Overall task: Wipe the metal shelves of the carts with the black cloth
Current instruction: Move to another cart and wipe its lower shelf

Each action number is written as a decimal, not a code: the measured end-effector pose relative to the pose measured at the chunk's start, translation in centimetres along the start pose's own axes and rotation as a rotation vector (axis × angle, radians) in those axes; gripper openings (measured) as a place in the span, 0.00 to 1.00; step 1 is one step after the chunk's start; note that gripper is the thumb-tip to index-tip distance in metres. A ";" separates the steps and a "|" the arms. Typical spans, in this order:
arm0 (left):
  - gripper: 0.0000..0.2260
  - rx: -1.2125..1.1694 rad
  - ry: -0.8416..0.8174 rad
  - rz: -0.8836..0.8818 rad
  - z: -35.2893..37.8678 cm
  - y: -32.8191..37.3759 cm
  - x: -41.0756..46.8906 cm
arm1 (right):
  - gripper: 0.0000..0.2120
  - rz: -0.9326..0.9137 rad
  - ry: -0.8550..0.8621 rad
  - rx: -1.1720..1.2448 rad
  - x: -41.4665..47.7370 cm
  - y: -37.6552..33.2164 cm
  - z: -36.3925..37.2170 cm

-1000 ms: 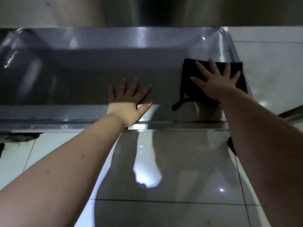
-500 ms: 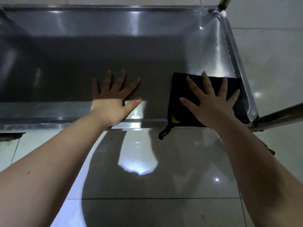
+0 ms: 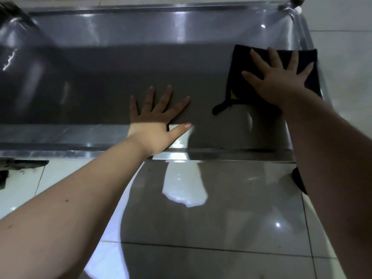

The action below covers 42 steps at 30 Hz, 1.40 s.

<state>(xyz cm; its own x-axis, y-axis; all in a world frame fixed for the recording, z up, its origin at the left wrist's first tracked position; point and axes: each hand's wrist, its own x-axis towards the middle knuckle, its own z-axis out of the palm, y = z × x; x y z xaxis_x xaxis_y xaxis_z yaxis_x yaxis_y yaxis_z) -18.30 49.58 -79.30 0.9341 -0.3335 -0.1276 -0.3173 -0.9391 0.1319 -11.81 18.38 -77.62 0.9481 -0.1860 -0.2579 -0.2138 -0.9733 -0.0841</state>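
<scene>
Right hand (image 3: 279, 83): flat, fingers spread, pressing on black cloth (image 3: 238, 77) at right end of metal shelf (image 3: 100, 77), just beside right rim. Left hand (image 3: 157, 125): flat, fingers spread, holding nothing, resting mid-shelf by near rim.

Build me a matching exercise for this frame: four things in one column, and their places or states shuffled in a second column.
Column A
1. left hand
2. right hand
3. black cloth
4. cloth loop

Column B
a. lies flat at the right end of the shelf
b. rests flat on bare metal, fingers spread
c. presses flat on fabric
d. trails from a corner toward the near rim

Pairs: 1-b, 2-c, 3-a, 4-d
</scene>
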 end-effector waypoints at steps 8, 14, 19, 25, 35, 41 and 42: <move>0.23 0.021 -0.024 -0.022 -0.1 0.4 0.1 | 0.33 0.020 0.011 -0.046 -12.0 1.2 3.6; 0.24 -0.144 -0.028 -0.055 -0.9 0.1 0.2 | 0.33 0.045 0.035 -0.038 -12.3 -5.2 4.1; 0.31 -0.327 0.270 -0.061 -2.2 -0.7 -1.7 | 0.33 -0.066 -0.021 0.019 -13.5 -15.2 4.8; 0.28 -0.115 0.171 0.113 -3.7 1.8 -3.7 | 0.28 0.143 0.189 0.269 -12.7 -6.7 2.1; 0.31 -0.044 -0.131 0.011 -0.6 9.7 -0.4 | 0.25 0.209 0.051 0.148 -13.4 -3.9 4.4; 0.32 0.056 -0.098 -0.180 -2.3 -0.2 0.4 | 0.29 0.165 0.031 0.122 -13.6 -3.6 4.6; 0.32 0.056 -0.103 -0.231 -2.7 -2.0 0.4 | 0.29 0.167 0.032 0.116 -13.6 -3.6 4.6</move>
<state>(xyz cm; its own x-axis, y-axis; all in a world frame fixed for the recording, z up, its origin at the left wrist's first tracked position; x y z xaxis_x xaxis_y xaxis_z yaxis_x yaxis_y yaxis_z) -16.89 51.55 -76.95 0.9621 -0.1141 -0.2478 -0.1091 -0.9935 0.0338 -25.06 25.04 -78.25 0.9040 -0.3493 -0.2466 -0.3924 -0.9068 -0.1541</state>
